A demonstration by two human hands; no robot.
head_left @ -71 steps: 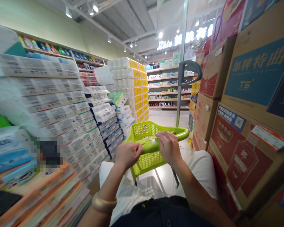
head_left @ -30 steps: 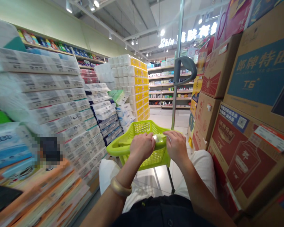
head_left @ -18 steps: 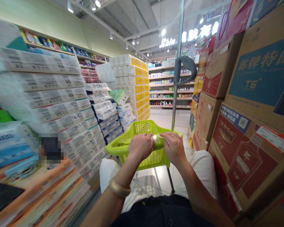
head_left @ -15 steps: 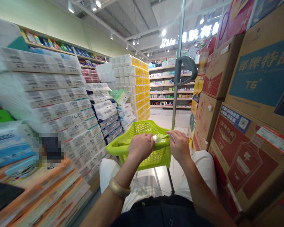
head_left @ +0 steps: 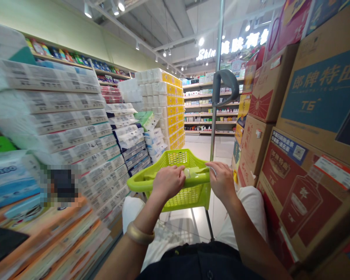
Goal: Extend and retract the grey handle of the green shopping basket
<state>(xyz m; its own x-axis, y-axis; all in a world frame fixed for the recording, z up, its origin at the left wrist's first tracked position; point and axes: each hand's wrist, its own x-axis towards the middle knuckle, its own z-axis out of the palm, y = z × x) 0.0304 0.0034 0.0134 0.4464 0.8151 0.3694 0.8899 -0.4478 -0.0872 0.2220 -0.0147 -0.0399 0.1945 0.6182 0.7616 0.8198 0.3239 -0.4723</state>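
Note:
A lime-green shopping cart [head_left: 198,202] with a perforated plastic basket stands in front of my legs. My left hand [head_left: 169,181] is wrapped over the middle of its near handle bar [head_left: 140,184], and a wide gold-coloured bangle circles that wrist. At the right end of the same bar, my right hand [head_left: 221,179] grips with fingers curled over the edge. A clear label sleeve [head_left: 189,173] shows on the bar between both hands. Beyond my right hand rises a metal pole [head_left: 216,128] bearing a grey loop handle [head_left: 226,88].
Stacked paper packs [head_left: 72,116] line my left, with a yellow-and-white pile [head_left: 175,111] farther ahead. Large printed cartons [head_left: 303,186] rise close on my right. Pale floor tiles [head_left: 198,146] lead to stocked shelves [head_left: 204,103] at the back.
My left hand and the left end of the cart's bar have shifted slightly left. The pole with the grey handle appears a little farther left. Both hands keep their grip.

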